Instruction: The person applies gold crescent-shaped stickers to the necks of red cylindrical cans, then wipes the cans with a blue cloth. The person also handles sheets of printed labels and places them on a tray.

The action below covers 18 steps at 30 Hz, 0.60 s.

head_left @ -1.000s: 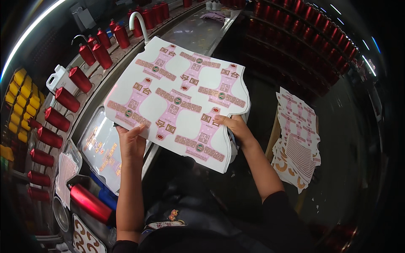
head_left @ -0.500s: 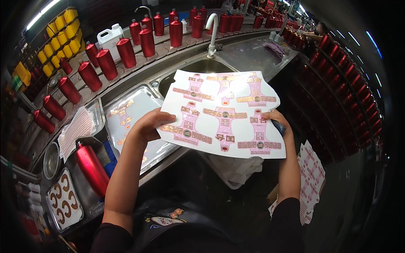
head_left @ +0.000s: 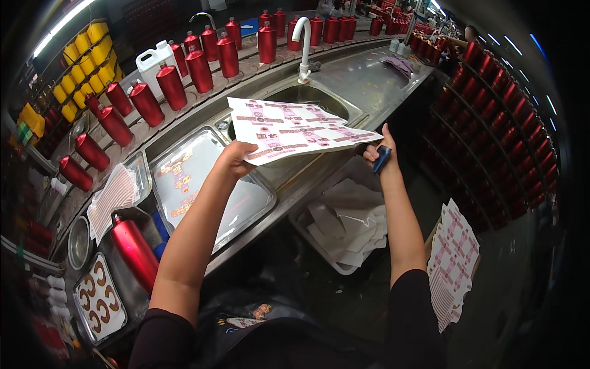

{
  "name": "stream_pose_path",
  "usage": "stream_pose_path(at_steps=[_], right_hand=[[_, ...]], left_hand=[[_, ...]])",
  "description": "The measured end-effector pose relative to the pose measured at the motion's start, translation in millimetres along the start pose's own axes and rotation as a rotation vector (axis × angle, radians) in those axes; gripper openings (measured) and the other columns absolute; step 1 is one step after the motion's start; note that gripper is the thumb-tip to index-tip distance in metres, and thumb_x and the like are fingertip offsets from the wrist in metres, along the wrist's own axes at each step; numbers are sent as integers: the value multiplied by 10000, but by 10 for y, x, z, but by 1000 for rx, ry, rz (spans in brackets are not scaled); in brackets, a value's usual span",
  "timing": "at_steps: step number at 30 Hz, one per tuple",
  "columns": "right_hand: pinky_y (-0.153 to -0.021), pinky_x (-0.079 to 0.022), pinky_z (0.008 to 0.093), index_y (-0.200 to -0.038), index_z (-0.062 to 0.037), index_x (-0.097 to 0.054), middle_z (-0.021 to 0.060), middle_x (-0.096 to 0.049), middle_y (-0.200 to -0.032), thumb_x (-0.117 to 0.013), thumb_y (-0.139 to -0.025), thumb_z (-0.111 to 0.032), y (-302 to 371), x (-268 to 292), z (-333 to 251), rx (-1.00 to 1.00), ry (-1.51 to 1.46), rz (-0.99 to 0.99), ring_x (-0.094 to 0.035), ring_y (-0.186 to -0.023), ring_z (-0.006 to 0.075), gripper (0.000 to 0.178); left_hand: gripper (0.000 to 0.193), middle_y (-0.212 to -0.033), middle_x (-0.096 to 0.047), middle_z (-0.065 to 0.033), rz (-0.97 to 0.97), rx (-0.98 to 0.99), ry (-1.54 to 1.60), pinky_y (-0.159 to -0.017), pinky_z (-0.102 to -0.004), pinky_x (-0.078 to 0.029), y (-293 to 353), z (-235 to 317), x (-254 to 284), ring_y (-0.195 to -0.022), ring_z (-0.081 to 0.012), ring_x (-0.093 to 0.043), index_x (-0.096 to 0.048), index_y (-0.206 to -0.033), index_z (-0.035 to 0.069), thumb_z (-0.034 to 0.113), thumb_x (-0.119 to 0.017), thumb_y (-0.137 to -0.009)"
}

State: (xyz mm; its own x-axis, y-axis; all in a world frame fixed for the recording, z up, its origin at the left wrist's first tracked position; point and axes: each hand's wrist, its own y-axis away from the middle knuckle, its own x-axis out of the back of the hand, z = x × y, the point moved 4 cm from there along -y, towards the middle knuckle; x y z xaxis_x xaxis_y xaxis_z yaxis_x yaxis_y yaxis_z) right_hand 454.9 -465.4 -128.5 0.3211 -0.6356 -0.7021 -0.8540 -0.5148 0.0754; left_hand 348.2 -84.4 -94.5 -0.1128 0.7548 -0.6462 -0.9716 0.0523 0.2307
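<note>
A white label sheet [head_left: 295, 129] with pink and gold die-cut labels hangs tilted in front of the sink, held by both hands. My left hand [head_left: 236, 158] pinches its near left corner, thumb on top. At the sheet's right corner my right hand [head_left: 382, 154] is closed on the edge, thumb pointing up. A small dark blue object [head_left: 381, 159] shows at the fingers of that hand; its kind I cannot make out. Left of the sheet, a metal tray [head_left: 212, 175] contains liquid with several pink and gold labels in it.
Red bottles [head_left: 171, 86] stand along a curved conveyor behind the sink [head_left: 344, 106] and white faucet [head_left: 303, 55]. A red bottle [head_left: 134, 252] leans at left, near a tray of brown curved labels [head_left: 117, 310]. Below are a bin of white scrap [head_left: 344, 221] and more label sheets [head_left: 455, 246].
The sheet has moved up and away toward the sink and tipped flatter, its right side lower in view. Both hands moved up with it, uncovering the scrap bin. The view has shifted slightly.
</note>
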Motion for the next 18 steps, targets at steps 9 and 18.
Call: stream_pose_path(at_steps=[9, 18], right_hand=[[-346, -285, 322, -1047, -131, -490, 20, -413, -557, -604, -965, -191, -126, -360, 138, 174, 457, 430, -400, -342, 142, 153], [-939, -483, 320, -1432, 10, -492, 196, -669, -1238, -732, -826, -153, -522, -226, 96, 419, 1139, 503, -648, -1108, 243, 672]], left_hand=[[450, -1328, -561, -222, 230, 54, 75, -945, -504, -552, -356, -340, 83, -1163, -370, -628, -429, -1356, -56, -58, -498, -912], [453, -1259, -584, -254, 337, 140, -186, -847, -622, -574, -542, -500, 123, -1075, -443, -659, -404, -1349, -78, -61, -451, -898]])
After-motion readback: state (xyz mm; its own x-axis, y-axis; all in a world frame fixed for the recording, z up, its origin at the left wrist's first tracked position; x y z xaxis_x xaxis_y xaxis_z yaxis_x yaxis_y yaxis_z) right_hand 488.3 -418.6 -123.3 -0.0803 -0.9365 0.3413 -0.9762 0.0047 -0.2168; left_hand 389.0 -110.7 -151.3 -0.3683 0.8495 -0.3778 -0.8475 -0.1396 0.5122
